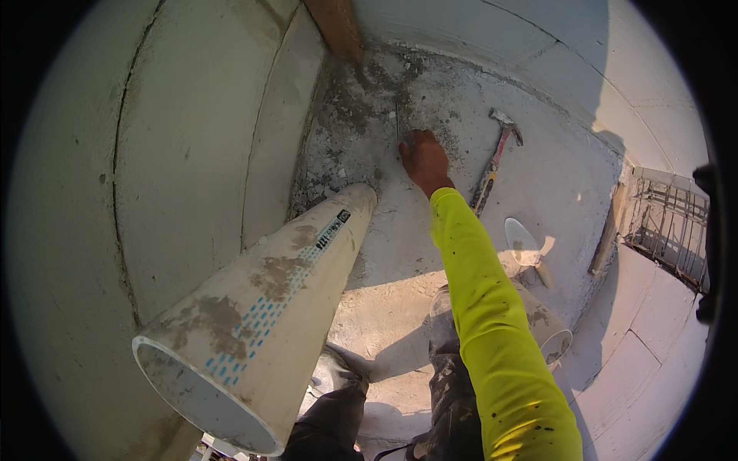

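My right hand (424, 160), in a bright yellow sleeve, reaches forward to the rough concrete floor. Its fingers are closed round a thin dark rod (397, 121) that sticks up and away from them; its exact kind is too small to make out. Just right of the hand lies a claw hammer (492, 163) with a red, yellow and black handle. A wide white plastic pipe (284, 284) with blue marks stands tilted at the left, its open end toward me. My left hand is out of view.
Loose grey rubble (338, 146) lies along the left wall's foot. A trowel (523, 244) rests right of my arm, near another pipe (544, 323). Pale block walls (192, 138) close in both sides. A brown wooden post (336, 27) stands in the far corner; a rebar cage (669, 219) at right.
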